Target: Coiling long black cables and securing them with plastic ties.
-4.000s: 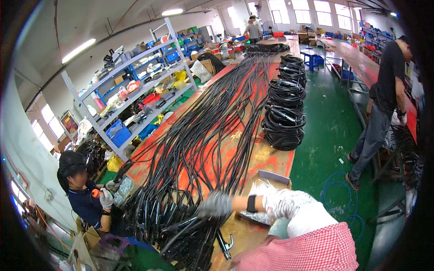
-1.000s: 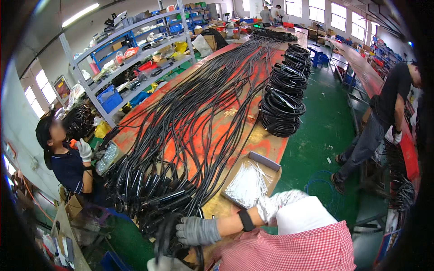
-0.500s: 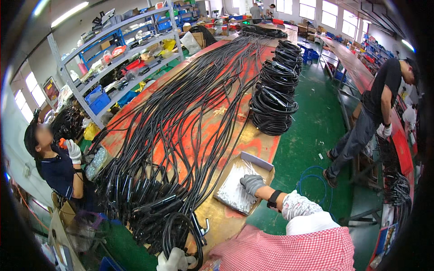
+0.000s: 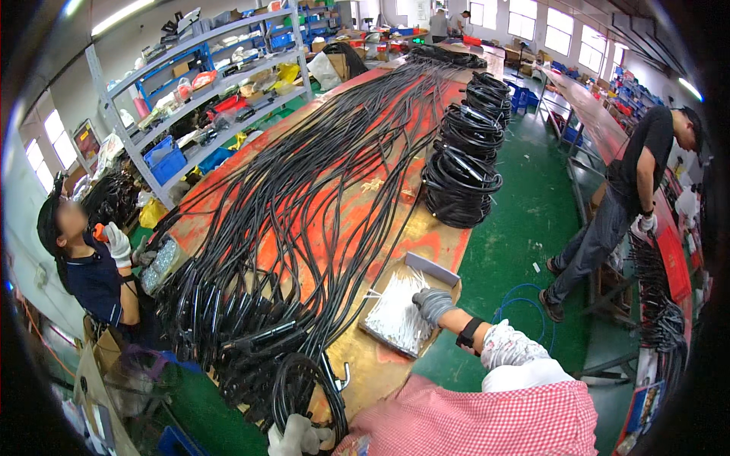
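Bright, even light falls from ceiling tubes (image 4: 125, 11) at far left and windows (image 4: 559, 30) at far right. Shadows are soft. Fisheye bending curves straight edges, corners go black, and the near edge blurs slightly.

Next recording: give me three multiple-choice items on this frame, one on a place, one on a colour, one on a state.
1. Where is the right hand?
A. on the metal shelving
B. in the shallow cardboard tray of white ties
C. on the green floor

2. What colour are the long cables spread along the orange table?
A. black
B. yellow
C. white

3. What is the left hand doing?
A. hanging free
B. holding a coiled black cable
C. resting flat on bare table

Answers: 1 B, the gloved fingers reach among the ties; 2 A, every strand is black; 3 B, the white glove grips the loop's lower edge.
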`<state>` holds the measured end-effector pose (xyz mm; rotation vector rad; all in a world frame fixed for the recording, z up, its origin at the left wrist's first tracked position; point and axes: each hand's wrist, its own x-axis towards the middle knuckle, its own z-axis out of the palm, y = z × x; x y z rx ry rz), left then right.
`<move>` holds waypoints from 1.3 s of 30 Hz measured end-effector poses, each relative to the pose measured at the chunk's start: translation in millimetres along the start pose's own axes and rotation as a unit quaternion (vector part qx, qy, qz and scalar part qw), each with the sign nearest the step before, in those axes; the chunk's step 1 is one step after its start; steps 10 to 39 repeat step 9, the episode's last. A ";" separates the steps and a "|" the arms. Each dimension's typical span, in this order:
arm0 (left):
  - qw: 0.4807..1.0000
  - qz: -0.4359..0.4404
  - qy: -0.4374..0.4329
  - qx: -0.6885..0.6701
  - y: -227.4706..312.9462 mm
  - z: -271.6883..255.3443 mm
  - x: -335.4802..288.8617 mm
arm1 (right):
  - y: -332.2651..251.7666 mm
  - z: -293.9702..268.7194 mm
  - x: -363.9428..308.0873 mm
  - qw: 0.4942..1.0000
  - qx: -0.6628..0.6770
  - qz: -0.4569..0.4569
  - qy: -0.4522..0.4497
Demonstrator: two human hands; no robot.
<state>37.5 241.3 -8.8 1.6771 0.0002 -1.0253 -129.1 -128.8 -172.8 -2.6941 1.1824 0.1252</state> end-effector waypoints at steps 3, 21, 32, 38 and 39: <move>0.995 0.013 -0.050 -0.084 -10.3 -2.4 2.9 | -3.0 10.2 -6.0 0.999 0.040 0.014 0.012; 0.891 0.275 0.019 0.360 -30.8 -10.7 7.2 | -11.1 22.1 2.4 0.998 0.039 -0.002 -0.053; 0.891 0.275 0.019 0.360 -30.8 -10.7 7.2 | -11.1 22.1 2.4 0.998 0.039 -0.002 -0.053; 0.891 0.275 0.019 0.360 -30.8 -10.7 7.2 | -11.1 22.1 2.4 0.998 0.039 -0.002 -0.053; 0.891 0.275 0.019 0.360 -30.8 -10.7 7.2 | -11.1 22.1 2.4 0.998 0.039 -0.002 -0.053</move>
